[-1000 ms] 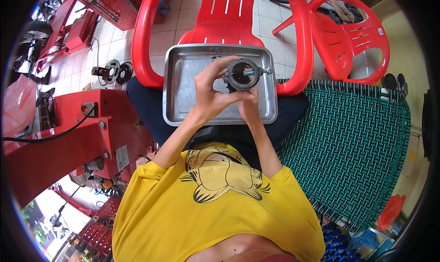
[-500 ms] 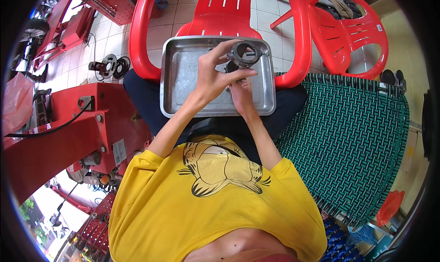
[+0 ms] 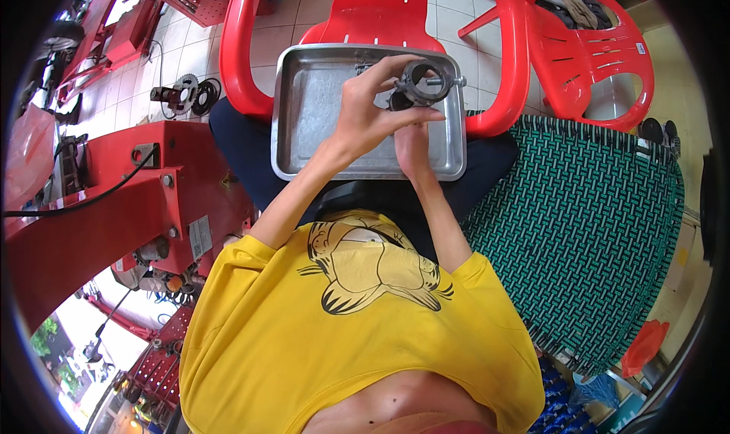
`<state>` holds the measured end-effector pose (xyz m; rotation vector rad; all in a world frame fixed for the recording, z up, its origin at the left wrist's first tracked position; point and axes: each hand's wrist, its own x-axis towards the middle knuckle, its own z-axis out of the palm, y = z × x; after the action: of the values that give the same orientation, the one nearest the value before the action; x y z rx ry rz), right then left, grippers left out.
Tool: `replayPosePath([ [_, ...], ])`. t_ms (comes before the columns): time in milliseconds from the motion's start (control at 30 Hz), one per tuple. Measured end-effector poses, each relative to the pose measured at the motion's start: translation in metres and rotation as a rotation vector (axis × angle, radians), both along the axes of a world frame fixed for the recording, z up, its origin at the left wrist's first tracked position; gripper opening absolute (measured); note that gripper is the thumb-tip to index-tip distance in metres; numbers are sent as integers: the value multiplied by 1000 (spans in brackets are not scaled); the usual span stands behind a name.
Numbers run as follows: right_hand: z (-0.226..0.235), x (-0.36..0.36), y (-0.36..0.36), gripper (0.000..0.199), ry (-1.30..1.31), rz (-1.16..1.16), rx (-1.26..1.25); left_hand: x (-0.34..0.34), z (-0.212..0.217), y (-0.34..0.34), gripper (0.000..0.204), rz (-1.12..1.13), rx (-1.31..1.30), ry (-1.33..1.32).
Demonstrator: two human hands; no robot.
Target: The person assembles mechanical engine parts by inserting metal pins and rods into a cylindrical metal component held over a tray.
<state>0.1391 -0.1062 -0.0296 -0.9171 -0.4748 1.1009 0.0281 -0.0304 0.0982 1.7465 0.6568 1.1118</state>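
Hands: both raised together over the metal tray (image 3: 304,130), meeting at its one-o'clock corner.
Left hand (image 3: 365,118): fingers curled partway, thumb and fingertips pinching the metal ring (image 3: 423,82) from its nine-o'clock side.
Right hand (image 3: 411,141): mostly hidden beneath the left hand and the ring; it reaches up to the ring's underside, but I cannot tell how far it is closed.
Ring: dark grey, round, hollow in the middle, with a short bolt sticking out toward three o'clock; held just above the tray.
Tray: shallow, rectangular, dull silver steel with rounded corners and a scuffed floor; it rests across the lap.
Chairs: two glossy red plastic chairs, one (image 3: 365,8) at twelve o'clock of the tray, one (image 3: 585,46) at two o'clock.
Cot (image 3: 578,229): green and black woven webbing, at four o'clock of the tray.
Machine (image 3: 114,213): red painted metal, at eight o'clock.
Shirt (image 3: 334,335): yellow cotton with a printed cartoon.
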Motion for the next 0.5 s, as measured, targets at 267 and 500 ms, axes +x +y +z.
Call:
replayPosePath([
  [267,11,-9,0,24,-33,-14,-62,-1,-2,0,70,13,-37,-29],
  [500,16,3,0,27,-138,74,-132,-6,3,6,67,45,-105,-141],
])
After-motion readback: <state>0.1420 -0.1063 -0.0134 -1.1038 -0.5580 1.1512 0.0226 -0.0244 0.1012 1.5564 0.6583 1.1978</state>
